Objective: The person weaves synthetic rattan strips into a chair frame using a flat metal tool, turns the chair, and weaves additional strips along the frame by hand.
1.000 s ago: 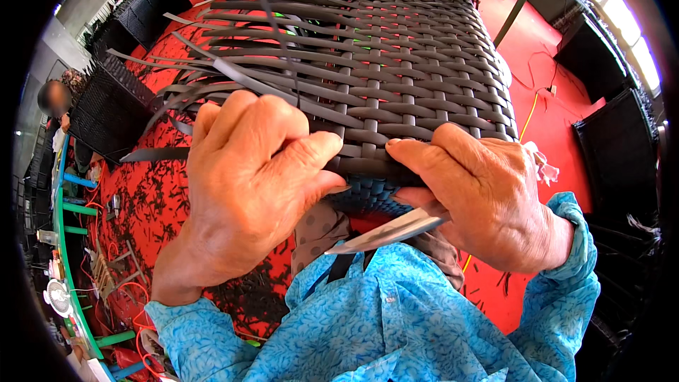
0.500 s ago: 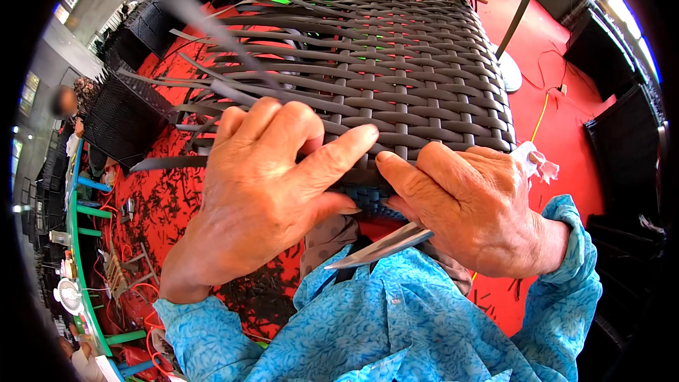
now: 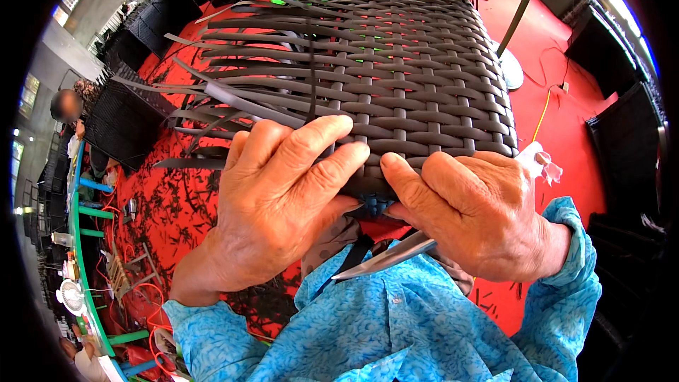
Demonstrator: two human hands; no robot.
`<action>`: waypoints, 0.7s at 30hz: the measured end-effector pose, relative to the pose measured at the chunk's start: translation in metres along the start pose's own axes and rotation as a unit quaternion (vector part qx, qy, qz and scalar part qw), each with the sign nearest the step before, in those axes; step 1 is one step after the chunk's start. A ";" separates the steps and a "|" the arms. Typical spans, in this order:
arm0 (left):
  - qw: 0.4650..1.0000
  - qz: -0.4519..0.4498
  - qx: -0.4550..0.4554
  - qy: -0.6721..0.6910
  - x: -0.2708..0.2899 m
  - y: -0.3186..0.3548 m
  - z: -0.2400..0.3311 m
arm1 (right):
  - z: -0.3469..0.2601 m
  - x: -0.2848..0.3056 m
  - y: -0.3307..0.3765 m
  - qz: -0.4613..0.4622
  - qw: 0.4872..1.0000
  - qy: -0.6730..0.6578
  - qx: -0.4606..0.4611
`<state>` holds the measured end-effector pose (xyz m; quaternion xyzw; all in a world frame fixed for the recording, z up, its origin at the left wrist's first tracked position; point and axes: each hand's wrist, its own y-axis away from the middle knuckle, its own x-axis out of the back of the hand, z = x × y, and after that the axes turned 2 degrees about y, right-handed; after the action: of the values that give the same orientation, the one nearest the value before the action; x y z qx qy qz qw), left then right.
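A dark brown woven rattan panel [image 3: 417, 92] stretches away in front of me. Its loose flat strips [image 3: 247, 49] fan out to the left. At the near edge, my left hand [image 3: 283, 198] is closed, fingers on top of the weave and thumb below. A thin dark strip [image 3: 312, 64] runs up from beside its index finger. My right hand [image 3: 481, 212] presses thumb and forefinger on the same edge, just right of the left fingertips. Its palm also holds a knife, whose pointed steel blade [image 3: 385, 258] juts leftward over my lap; the handle is mostly hidden.
Strip offcuts [image 3: 191, 205] litter the red floor on the left. A green-framed table [image 3: 88, 283] with a small white fan [image 3: 71, 297] stands there, another person [image 3: 67, 106] beyond it. Black woven pieces [image 3: 131, 120] line both sides. A pole [image 3: 522, 7] rises at the right.
My left hand has shifted slightly right and its index finger has come down onto the weave. The blurred strip that swung at upper left is gone from there; a thin strip now stands near the hand.
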<state>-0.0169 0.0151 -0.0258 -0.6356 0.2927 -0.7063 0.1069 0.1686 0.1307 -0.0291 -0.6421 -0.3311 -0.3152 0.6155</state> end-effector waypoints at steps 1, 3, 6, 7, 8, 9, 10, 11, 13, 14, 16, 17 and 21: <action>0.999 -0.024 0.021 -0.001 0.002 0.000 0.002 | 0.001 -0.001 0.000 -0.002 1.000 -0.005 0.000; 0.998 -0.051 0.029 -0.029 0.003 0.000 0.003 | 0.002 0.000 0.001 -0.005 1.000 -0.006 0.000; 0.998 -0.031 -0.003 -0.055 0.005 -0.001 0.004 | 0.000 0.008 0.004 -0.016 1.000 0.014 -0.020; 0.997 -0.022 -0.014 -0.070 0.005 -0.002 0.004 | -0.001 0.015 0.007 -0.030 0.999 0.025 -0.037; 0.997 -0.016 -0.014 -0.069 0.004 -0.003 0.004 | -0.001 0.021 0.009 -0.046 0.998 0.037 -0.037; 0.997 -0.017 -0.016 -0.072 0.004 -0.003 0.005 | -0.002 0.025 0.011 -0.041 0.994 0.054 -0.090; 0.997 -0.018 -0.018 -0.075 0.004 -0.004 0.005 | -0.001 0.029 0.013 -0.044 0.990 0.065 -0.119; 0.997 -0.029 0.003 -0.068 0.004 -0.004 0.006 | 0.001 0.031 0.015 -0.045 0.987 0.066 -0.139; 0.997 -0.041 0.036 -0.058 0.003 -0.006 0.008 | 0.007 0.032 0.016 -0.048 0.988 0.045 -0.142; 0.996 -0.051 0.036 -0.062 0.002 -0.006 0.008 | 0.009 0.030 0.017 -0.050 0.989 0.041 -0.136; 0.993 -0.066 0.047 -0.080 -0.001 -0.007 0.008 | 0.013 0.028 0.018 -0.063 0.990 0.041 -0.121; 0.995 -0.062 0.040 -0.072 -0.002 -0.008 0.006 | 0.015 0.027 0.018 -0.071 0.990 0.045 -0.114; 0.997 -0.009 -0.011 -0.072 -0.007 -0.006 0.005 | 0.015 0.027 0.019 -0.060 0.992 0.037 -0.104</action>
<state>-0.0098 0.0225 -0.0281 -0.6887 0.2861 -0.6563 0.1142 0.2000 0.1463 -0.0191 -0.6695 -0.3114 -0.4077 0.5372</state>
